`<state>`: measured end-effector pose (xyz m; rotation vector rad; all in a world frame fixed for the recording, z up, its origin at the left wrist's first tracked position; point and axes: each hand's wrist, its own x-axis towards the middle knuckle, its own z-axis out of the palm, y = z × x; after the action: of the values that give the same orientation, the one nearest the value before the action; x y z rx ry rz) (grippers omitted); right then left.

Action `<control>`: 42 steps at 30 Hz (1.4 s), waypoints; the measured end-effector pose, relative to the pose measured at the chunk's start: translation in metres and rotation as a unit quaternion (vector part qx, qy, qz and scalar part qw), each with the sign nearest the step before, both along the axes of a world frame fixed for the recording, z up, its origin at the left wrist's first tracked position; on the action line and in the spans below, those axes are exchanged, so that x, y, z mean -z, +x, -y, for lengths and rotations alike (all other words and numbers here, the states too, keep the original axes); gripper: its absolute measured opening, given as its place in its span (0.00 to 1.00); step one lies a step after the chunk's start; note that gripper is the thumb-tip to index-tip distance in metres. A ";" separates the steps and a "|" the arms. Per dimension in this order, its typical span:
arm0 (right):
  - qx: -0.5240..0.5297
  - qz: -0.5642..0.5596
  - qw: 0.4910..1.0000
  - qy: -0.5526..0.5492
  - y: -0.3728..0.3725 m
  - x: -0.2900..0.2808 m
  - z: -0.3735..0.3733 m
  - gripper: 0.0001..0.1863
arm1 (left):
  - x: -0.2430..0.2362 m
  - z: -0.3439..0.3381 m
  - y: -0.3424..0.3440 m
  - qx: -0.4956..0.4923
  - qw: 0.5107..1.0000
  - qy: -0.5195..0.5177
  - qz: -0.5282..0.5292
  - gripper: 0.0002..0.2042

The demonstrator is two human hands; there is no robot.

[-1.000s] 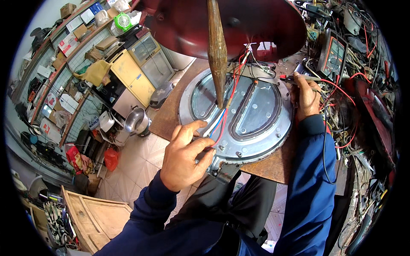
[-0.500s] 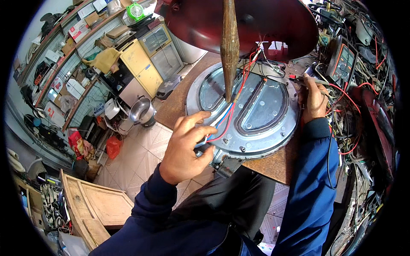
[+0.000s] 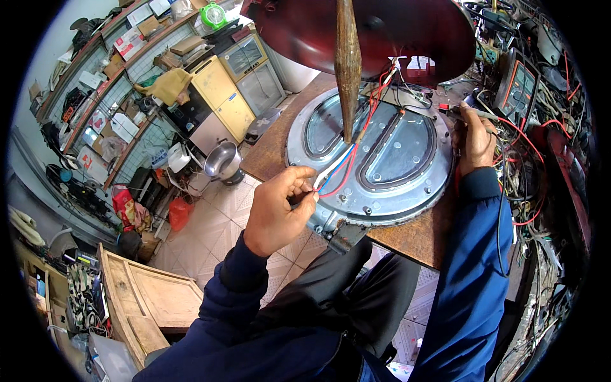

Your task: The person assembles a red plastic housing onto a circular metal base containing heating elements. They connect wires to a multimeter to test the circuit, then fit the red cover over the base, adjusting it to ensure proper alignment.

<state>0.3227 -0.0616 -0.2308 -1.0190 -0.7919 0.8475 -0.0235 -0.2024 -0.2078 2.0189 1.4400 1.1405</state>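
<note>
My left hand [image 3: 280, 210] pinches the ends of the red, blue and white wires [image 3: 334, 175] over the near left edge of a round metal plate [image 3: 407, 159] with recessed channels and small posts. My right hand [image 3: 474, 137] grips test probes [image 3: 484, 113], one red-tipped, at the plate's right side. The plate lies on a rusty brown board [image 3: 420, 235]. A worn wooden stick [image 3: 349, 76] stands over its middle, under a raised dark red lid [image 3: 407, 28] with wires hanging from it.
A meter [image 3: 517, 89] sits among tangled cables [image 3: 550, 178] on the right. At left stand cluttered shelves [image 3: 124, 124], cabinets [image 3: 223, 99] and a steel pot [image 3: 221, 159] on a tiled floor [image 3: 197, 235]. A wooden drawer piece [image 3: 156, 286] is at lower left.
My left hand's fingers have closed on the wire ends, where they were more spread before. The view has shifted slightly, so the plate appears further right and higher. My right hand still holds the probes.
</note>
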 end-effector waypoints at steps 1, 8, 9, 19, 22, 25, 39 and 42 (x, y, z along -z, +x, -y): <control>-0.006 0.002 1.000 0.002 0.000 0.001 -0.001 0.15 | 0.001 -0.001 -0.001 0.004 1.000 0.002 0.004 0.16; -0.019 0.009 1.000 0.000 0.005 0.007 -0.005 0.15 | -0.004 -0.015 -0.017 0.066 0.982 -0.135 0.118 0.15; -0.016 0.008 1.000 0.000 0.005 0.005 -0.004 0.15 | -0.005 -0.020 -0.020 0.081 0.978 -0.151 0.122 0.15; 0.001 0.000 1.000 0.011 0.001 0.003 -0.003 0.16 | -0.014 -0.030 -0.034 0.115 0.959 -0.223 0.130 0.16; 0.002 -0.001 1.000 0.006 0.001 0.005 -0.004 0.16 | -0.014 -0.032 -0.038 0.129 0.947 -0.253 0.153 0.17; -0.006 0.012 1.000 0.002 0.001 0.002 0.000 0.15 | -0.007 -0.037 -0.044 0.145 0.940 -0.263 0.164 0.18; -0.010 0.021 1.000 0.003 0.004 0.006 -0.002 0.15 | -0.008 -0.032 -0.040 0.149 0.947 -0.236 0.161 0.21; -0.026 0.015 0.999 0.018 0.003 0.007 -0.002 0.15 | -0.003 -0.028 -0.043 0.179 0.952 -0.204 0.142 0.23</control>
<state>0.3260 -0.0600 -0.2381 -0.9852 -0.8591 0.8618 -0.0665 -0.1745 -0.2045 1.6579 1.0123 0.8513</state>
